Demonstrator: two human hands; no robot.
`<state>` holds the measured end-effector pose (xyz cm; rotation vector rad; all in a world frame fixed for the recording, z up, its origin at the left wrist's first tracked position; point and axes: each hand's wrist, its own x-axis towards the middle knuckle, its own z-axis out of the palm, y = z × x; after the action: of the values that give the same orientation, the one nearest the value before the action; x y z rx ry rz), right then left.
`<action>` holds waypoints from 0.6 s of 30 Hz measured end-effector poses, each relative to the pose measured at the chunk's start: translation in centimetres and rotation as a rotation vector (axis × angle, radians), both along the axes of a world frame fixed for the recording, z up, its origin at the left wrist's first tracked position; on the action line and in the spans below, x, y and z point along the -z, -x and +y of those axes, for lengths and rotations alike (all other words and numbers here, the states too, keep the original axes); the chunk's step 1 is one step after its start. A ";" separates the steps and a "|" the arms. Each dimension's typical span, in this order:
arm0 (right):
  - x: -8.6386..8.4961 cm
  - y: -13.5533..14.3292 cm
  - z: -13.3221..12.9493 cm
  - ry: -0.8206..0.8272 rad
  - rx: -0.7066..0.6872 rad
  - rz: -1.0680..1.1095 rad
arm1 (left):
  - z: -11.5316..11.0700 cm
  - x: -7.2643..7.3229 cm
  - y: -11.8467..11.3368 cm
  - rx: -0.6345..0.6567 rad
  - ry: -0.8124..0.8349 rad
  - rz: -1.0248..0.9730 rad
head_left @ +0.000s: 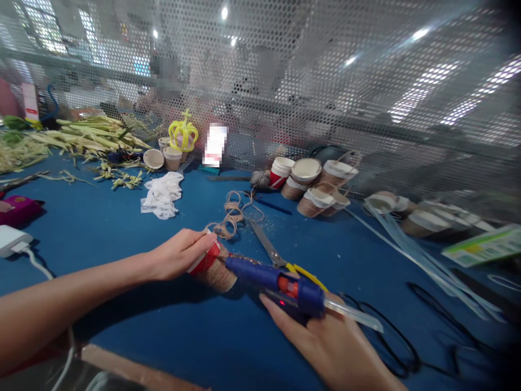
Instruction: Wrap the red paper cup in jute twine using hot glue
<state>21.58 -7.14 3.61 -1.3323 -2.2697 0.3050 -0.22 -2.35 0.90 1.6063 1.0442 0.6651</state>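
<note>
My left hand is closed round a red paper cup that lies tilted, its lower part wound with brown twine. In my right hand is a blue hot glue gun, with a clear glue stick poking out of its back and a small red light lit. The gun's nozzle is at the cup's side by the twine; whether it touches, I cannot tell. Loose twine curls on the table beyond the cup. Scissors with yellow handles lie open behind the glue gun, partly hidden by it.
Several twine-wrapped cups stand at the back right, near a perforated metal screen. Clear glue sticks and a black cord lie to the right. A white cloth, plant stalks and a phone are farther back.
</note>
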 end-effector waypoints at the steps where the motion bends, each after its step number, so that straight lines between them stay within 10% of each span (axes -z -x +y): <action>1: 0.0 -0.2 0.1 0.015 0.008 -0.016 | 0.0 0.0 0.0 -0.006 -0.010 0.024; 18: 0.2 0.2 -0.3 0.174 -0.006 -0.003 | -0.1 -0.1 0.0 0.039 0.082 -0.128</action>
<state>21.34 -7.45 3.39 -1.4123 -2.2933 0.5135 -0.26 -2.45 0.98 1.4898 0.9321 0.6810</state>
